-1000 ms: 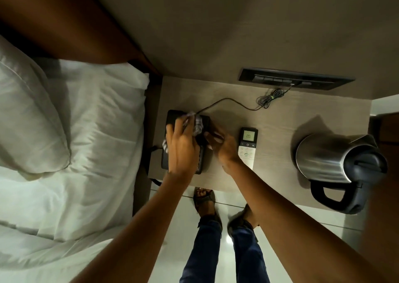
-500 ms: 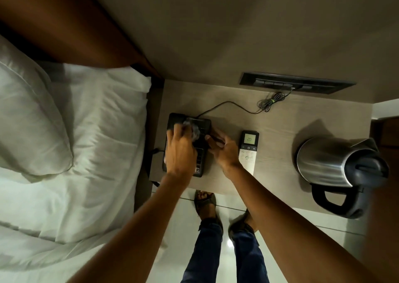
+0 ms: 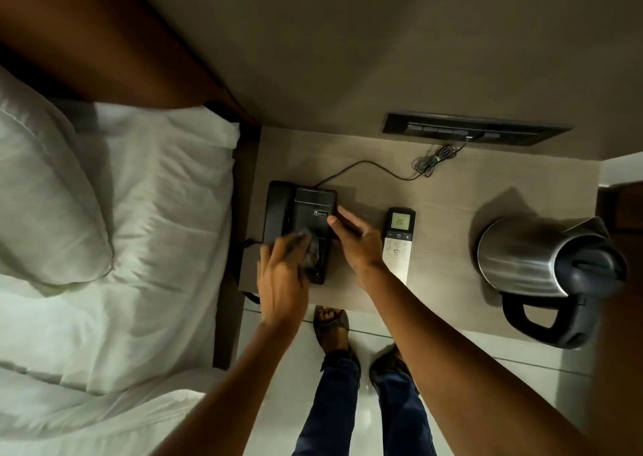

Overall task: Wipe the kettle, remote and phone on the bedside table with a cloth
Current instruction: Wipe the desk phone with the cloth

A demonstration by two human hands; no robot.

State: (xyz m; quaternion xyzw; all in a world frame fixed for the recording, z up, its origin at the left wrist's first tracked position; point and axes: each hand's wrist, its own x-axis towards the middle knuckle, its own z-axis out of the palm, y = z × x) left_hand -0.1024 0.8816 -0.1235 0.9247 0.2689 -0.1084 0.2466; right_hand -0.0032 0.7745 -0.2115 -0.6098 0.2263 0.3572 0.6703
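A: Phone (image 3: 300, 222), black desk set, left end of the bedside table (image 3: 449, 194), handset along its left edge. Thin black cord (image 3: 368, 167) runs from its top to a coiled bundle under the wall switch panel (image 3: 476, 130).

B: Left hand (image 3: 283, 278)?

A: Over the phone's lower half, motion-blurred. Fingers curled round a pale bunched cloth (image 3: 306, 243); the wad shows past the fingertips, against the keypad area. Closed on the cloth, then.

B: Right hand (image 3: 358, 243)?

A: At the phone's right edge, fingers extended and together, tips touching the side of the body near the brand label. Flat, unclenched, nothing inside it.

B: Remote (image 3: 398, 243)?

A: White body, dark top, lit green screen reading 20. Flat on the table just right of the right hand; the wrist overlaps its lower left corner. Cannot tell whether there is contact.

B: Kettle (image 3: 542, 257)?

A: Steel body, black lid and handle, right end of the table, well apart from the remote. Handle points to the near edge. Neither hand is near it.

B: Surroundings?

A: Bed (image 3: 149, 246) with white sheets and 1 pillow (image 3: 45, 191) on the left, touching the table's side. Below the near table edge, 2 sandalled feet (image 3: 332, 326) and blue trouser legs on a pale glossy floor (image 3: 275, 386)
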